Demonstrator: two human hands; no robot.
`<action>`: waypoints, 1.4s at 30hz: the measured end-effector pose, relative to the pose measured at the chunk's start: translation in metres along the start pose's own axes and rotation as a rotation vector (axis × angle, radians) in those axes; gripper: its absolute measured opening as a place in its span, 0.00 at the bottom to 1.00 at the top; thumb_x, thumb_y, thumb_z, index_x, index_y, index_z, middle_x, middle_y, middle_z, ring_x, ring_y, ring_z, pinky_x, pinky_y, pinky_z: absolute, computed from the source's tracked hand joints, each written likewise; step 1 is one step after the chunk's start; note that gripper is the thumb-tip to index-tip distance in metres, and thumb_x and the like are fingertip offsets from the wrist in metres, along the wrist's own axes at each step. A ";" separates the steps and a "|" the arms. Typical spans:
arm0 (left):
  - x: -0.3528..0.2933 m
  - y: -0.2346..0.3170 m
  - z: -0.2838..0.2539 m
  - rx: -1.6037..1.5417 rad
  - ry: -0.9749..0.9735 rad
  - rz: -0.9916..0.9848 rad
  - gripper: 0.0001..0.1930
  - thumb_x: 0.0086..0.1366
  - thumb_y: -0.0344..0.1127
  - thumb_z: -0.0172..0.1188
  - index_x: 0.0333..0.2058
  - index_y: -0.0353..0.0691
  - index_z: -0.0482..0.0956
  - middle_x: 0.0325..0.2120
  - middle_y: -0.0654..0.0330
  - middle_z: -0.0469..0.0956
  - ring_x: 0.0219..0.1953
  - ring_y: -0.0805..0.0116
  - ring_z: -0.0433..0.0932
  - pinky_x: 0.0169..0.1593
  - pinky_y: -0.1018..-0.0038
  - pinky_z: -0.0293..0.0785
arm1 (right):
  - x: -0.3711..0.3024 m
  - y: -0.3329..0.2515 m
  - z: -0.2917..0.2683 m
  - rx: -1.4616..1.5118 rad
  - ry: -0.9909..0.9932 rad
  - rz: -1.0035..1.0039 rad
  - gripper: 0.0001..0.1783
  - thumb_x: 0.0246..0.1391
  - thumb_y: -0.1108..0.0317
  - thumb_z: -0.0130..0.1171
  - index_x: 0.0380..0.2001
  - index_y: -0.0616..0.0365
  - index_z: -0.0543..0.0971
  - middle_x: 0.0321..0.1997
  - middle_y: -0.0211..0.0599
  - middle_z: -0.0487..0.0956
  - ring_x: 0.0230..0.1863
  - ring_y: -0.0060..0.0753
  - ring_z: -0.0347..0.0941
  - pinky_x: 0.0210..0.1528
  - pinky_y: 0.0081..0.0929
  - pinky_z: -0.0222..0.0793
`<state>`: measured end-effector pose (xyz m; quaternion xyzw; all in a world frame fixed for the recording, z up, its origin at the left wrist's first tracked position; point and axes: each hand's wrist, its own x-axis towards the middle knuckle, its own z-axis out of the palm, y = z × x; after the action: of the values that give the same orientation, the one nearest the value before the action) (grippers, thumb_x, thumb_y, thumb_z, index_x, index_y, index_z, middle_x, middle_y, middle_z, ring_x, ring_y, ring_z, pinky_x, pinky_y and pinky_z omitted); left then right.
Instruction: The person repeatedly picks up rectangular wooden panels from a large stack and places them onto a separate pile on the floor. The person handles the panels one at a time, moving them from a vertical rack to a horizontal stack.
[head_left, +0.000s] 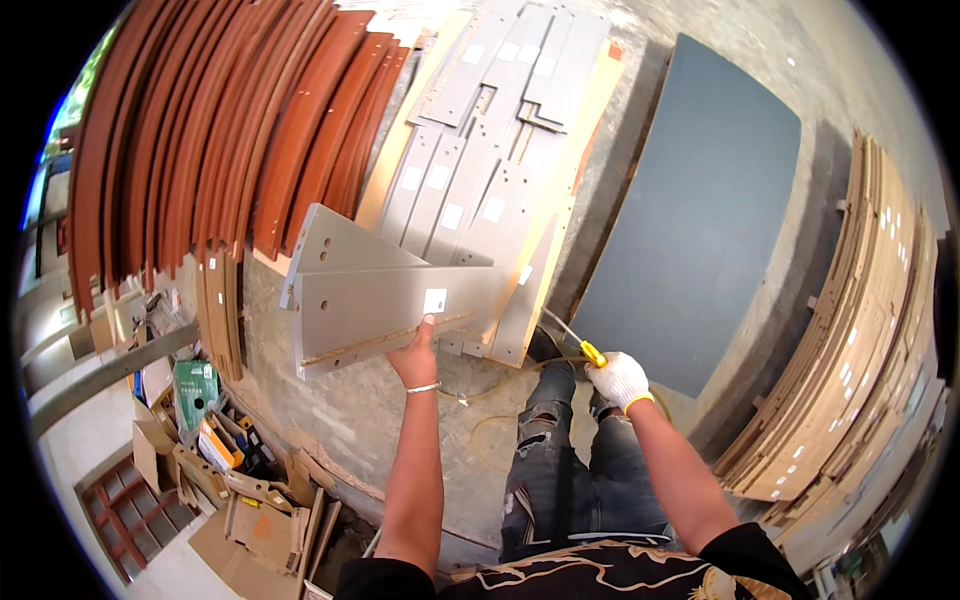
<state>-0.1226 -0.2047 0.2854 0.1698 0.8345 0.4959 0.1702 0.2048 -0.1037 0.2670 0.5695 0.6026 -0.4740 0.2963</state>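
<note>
My left hand [417, 355] grips the lower edge of a grey panel assembly [380, 300], holding it up off the floor; a second grey panel [340, 245] joins it at the back and a side panel [530, 290] stands at its right end. My right hand [620, 378], in a white glove with a yellow cuff, is shut on a yellow-handled screwdriver [570, 338] whose shaft points up-left toward the side panel. My legs in torn dark jeans [560, 450] are below.
Several grey drilled panels [490, 120] lie flat on the concrete floor beyond. Red-brown boards [220, 130] lean at the left. A dark grey sheet [700, 210] lies at the right, beside stacked pale boards [850, 330]. Cardboard and boxes [230, 480] clutter the lower left. A yellow hose [490, 420] loops on the floor.
</note>
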 end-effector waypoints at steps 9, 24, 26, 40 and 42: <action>-0.152 0.043 -0.128 -0.551 0.671 -0.501 0.24 0.60 0.25 0.69 0.54 0.36 0.74 0.48 0.55 0.80 0.48 0.59 0.81 0.44 0.59 0.83 | -0.087 -0.029 -0.013 -0.576 -0.199 -0.375 0.18 0.54 0.56 0.59 0.40 0.55 0.88 0.43 0.51 0.86 0.48 0.52 0.83 0.52 0.45 0.76; -0.589 -0.003 -0.236 -1.033 1.576 -0.594 0.21 0.59 0.27 0.71 0.50 0.30 0.78 0.46 0.52 0.81 0.44 0.57 0.82 0.43 0.56 0.82 | -0.234 0.000 0.125 -1.123 -0.448 -1.149 0.16 0.55 0.60 0.58 0.35 0.63 0.85 0.30 0.57 0.84 0.29 0.51 0.83 0.37 0.46 0.78; -0.655 -0.018 -0.226 -0.894 1.727 -0.548 0.21 0.57 0.28 0.73 0.49 0.30 0.79 0.44 0.53 0.83 0.41 0.60 0.82 0.40 0.62 0.80 | -0.303 0.019 0.170 -1.150 -0.655 -1.335 0.17 0.54 0.58 0.59 0.37 0.61 0.84 0.30 0.57 0.84 0.31 0.51 0.84 0.38 0.45 0.78; -1.037 -0.104 -0.200 -1.512 2.221 -0.158 0.17 0.61 0.30 0.68 0.49 0.38 0.79 0.45 0.57 0.82 0.50 0.56 0.77 0.47 0.46 0.74 | -0.499 0.217 0.334 -1.378 -0.806 -0.961 0.10 0.59 0.68 0.58 0.36 0.64 0.81 0.26 0.40 0.83 0.16 0.30 0.76 0.17 0.29 0.68; -1.084 -0.108 -0.202 -1.634 2.207 -0.101 0.16 0.62 0.31 0.67 0.49 0.40 0.81 0.45 0.60 0.82 0.52 0.56 0.76 0.50 0.45 0.72 | -0.482 0.218 0.335 -1.384 -0.749 -0.986 0.10 0.58 0.68 0.58 0.36 0.64 0.81 0.25 0.39 0.82 0.17 0.29 0.76 0.20 0.29 0.71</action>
<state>0.7326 -0.8995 0.4061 -0.4865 0.0142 0.7114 -0.5070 0.4394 -0.6252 0.5227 -0.2448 0.7904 -0.2340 0.5105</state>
